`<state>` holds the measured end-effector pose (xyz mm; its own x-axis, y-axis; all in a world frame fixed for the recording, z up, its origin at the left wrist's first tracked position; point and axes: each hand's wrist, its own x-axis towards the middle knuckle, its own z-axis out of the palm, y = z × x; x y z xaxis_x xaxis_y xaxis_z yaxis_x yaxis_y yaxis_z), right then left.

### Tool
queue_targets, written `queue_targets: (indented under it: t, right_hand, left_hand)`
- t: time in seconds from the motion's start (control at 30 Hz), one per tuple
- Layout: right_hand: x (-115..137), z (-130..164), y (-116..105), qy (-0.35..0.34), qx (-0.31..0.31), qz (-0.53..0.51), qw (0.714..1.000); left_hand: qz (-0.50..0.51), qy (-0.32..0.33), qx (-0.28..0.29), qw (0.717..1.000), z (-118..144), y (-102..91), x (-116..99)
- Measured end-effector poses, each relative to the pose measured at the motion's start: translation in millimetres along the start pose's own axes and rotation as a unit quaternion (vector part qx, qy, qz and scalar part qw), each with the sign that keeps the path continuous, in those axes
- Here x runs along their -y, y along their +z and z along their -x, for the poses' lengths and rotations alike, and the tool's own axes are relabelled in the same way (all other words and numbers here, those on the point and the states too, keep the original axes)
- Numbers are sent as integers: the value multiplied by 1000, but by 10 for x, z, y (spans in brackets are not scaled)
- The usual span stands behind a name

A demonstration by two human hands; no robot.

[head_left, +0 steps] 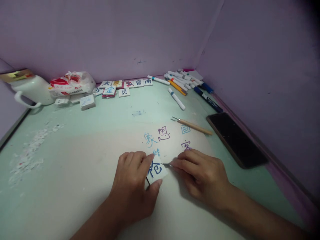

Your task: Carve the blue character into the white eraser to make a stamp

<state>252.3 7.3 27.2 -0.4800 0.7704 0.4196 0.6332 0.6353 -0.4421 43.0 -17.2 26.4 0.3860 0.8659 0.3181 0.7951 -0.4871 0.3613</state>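
My left hand (133, 180) grips a small white square tile (161, 170) between its fingers and thumb, against the table. A blue handwritten character covers the tile's face, and the fingers hide its left side. In my right hand (203, 173) is a carving knife (166, 165), pinched close to its metal blade. The blade points left, at the tile's right edge; I cannot tell whether it touches. Most of the knife's handle is hidden by the hand. Beyond the hands, a purple character (163, 133) and several blue ones are written on the tabletop.
A wooden-handled carving tool (196, 127) lies beside a dark phone (233, 140) at right. Several markers (176, 99) lie at the back. Finished-looking character tiles (124, 92), a tissue pack (72, 85) and a white mug (35, 90) line the wall. White shavings (35, 146) are scattered at left.
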Motion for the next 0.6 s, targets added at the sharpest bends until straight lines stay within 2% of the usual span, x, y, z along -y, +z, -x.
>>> queue_targets:
  t: [0.1, 0.23, 0.4, 0.6]
  right_hand:
    - [-2, -11, -49, 14, 24, -30, 999]
    - [-30, -16, -80, 62, 50, -119, 990]
    - [-105, -8, -20, 99, -28, -160, 982]
    - [-146, -31, 42, 103, -39, -166, 980]
  left_hand:
    - [2, 1, -1, 1000, -2, -7, 2]
    - [1, -3, 2, 1000, 3, -11, 8]
    - [0, -8, 2, 1000, 5, -2, 8]
    - [11, 6, -2, 1000, -9, -25, 11]
